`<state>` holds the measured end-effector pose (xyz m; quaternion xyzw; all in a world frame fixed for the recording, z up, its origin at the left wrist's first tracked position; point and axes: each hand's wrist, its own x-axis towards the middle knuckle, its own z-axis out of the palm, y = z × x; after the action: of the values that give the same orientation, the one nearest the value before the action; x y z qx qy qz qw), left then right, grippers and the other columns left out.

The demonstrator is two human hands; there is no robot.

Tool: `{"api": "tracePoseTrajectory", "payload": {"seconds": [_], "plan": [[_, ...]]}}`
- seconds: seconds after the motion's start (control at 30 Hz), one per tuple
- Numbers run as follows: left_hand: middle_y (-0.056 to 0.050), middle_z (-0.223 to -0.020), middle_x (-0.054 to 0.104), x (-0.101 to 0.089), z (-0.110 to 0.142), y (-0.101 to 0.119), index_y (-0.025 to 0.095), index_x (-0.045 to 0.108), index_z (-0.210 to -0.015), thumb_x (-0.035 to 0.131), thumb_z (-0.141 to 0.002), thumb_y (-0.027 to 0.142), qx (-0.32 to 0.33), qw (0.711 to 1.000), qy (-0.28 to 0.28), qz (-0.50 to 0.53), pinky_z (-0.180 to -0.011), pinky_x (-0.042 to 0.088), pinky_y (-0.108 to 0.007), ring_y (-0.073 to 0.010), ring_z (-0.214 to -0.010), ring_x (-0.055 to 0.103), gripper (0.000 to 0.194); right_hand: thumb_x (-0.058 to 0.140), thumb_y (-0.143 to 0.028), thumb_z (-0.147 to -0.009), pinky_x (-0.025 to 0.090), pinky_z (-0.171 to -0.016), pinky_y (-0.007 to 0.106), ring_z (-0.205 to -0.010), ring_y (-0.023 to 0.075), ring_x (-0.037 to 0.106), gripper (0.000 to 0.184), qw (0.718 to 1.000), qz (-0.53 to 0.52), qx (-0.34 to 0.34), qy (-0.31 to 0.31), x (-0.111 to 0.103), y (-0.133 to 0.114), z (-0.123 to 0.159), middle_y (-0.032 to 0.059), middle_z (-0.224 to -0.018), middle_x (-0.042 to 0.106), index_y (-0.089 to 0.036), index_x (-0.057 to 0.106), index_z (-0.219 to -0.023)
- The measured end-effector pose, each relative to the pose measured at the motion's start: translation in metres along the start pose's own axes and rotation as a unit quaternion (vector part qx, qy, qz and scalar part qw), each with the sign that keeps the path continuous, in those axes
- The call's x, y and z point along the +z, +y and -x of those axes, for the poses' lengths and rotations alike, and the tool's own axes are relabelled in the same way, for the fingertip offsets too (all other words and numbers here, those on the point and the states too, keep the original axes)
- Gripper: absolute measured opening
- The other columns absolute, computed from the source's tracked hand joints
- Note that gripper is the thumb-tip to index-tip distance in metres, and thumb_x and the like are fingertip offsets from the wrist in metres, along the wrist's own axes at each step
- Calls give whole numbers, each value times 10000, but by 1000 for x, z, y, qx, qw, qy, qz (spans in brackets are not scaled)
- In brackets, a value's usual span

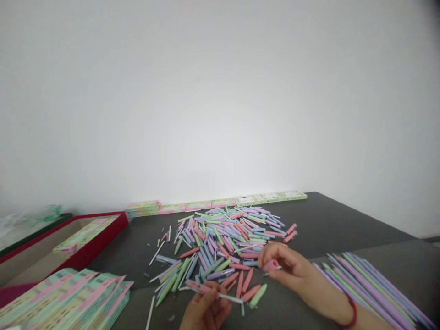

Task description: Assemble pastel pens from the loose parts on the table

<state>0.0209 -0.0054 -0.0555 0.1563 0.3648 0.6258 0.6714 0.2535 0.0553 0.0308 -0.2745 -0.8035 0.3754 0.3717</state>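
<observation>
My left hand (pixel 206 309) is at the bottom middle, fingers closed round a pink pen barrel (pixel 197 287) with a white refill (pixel 231 298) sticking out to the right. My right hand (pixel 287 266) is a little farther right, its fingers pinched on a small pink pen cap (pixel 271 265). A red band circles that wrist. Both hands hover at the near edge of a big heap of loose pastel pen parts (pixel 223 243) in pink, green, blue and purple on the dark table (pixel 326 224).
Long purple and green pen barrels (pixel 371 288) lie side by side at the right. Flat printed pastel cartons (pixel 65 300) are stacked at the lower left. A red box (pixel 79 243) holding more cartons sits behind them. A row of cartons (pixel 220 203) lines the wall.
</observation>
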Motion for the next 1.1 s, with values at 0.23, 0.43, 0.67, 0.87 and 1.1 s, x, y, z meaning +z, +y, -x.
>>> {"api": "tracePoseTrajectory", "payload": {"seconds": [0.23,0.43,0.67,0.87,1.1], "plan": [[-22,-725,710,3,5,-2,152,594,-791,765,-701,121,20,1000,6,7,-656,565,-269,-137,-607,684,196,527,-184,-898,436,-805,267,-907,166,587,50,997,-40,-48,-51,22,-44,25,35,-927,630,-229,547,-887],[-30,-733,707,6,10,2,142,597,-788,691,-762,70,21,1000,9,4,-657,567,-260,-124,-604,678,121,520,-163,-857,440,-746,243,-818,152,569,57,997,45,31,-50,35,-26,34,14,-872,619,-216,522,-836],[-64,-690,700,17,17,8,110,612,-730,498,-891,71,-9,994,109,-28,-565,569,-262,-135,-558,672,201,512,-41,-721,415,-630,264,-694,169,552,155,945,287,135,-78,62,23,58,23,-789,623,-187,544,-764],[-72,-702,713,13,17,2,116,619,-745,525,-878,81,-24,989,145,-22,-558,570,-261,-156,-569,694,167,597,-101,-727,473,-800,351,-918,244,591,290,947,303,94,-44,64,18,51,81,-994,640,-184,590,-1005],[-65,-729,728,-6,28,-22,145,615,-758,641,-811,143,-78,988,130,-26,-559,554,-265,-200,-644,720,59,712,-123,-715,475,-882,333,-997,236,621,334,950,307,-19,-47,79,29,56,44,-1086,682,-226,633,-1023]]}}
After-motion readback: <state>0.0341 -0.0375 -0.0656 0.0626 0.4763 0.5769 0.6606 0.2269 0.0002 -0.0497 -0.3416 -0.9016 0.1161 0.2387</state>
